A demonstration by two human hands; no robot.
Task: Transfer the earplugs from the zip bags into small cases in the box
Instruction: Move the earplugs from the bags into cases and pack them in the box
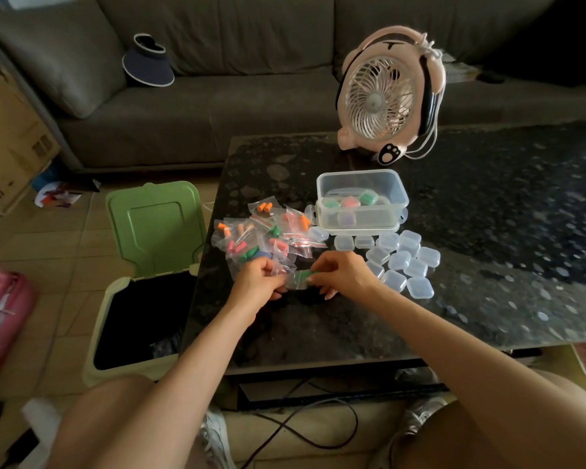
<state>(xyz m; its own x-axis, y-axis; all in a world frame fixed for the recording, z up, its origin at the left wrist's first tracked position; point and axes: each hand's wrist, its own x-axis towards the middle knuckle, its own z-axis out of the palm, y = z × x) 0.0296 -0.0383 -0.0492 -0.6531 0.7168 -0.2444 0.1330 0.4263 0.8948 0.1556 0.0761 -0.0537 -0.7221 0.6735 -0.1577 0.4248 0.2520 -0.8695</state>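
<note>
Zip bag [296, 277] clear, green earplugs [310, 273] inside.

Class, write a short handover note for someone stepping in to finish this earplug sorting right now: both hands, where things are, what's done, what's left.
Left hand and right hand: together they pinch one small zip bag with green earplugs inside, just above the table.
Remaining zip bags: piled left of the clear box, holding orange, pink, green and blue plugs.
Empty small cases: clustered in front of the box and to its right.
Done: a few filled cases, green, pink and purple, lie in the box.
Left: empty the held bag into a case, box it, then work through the pile.
</note>
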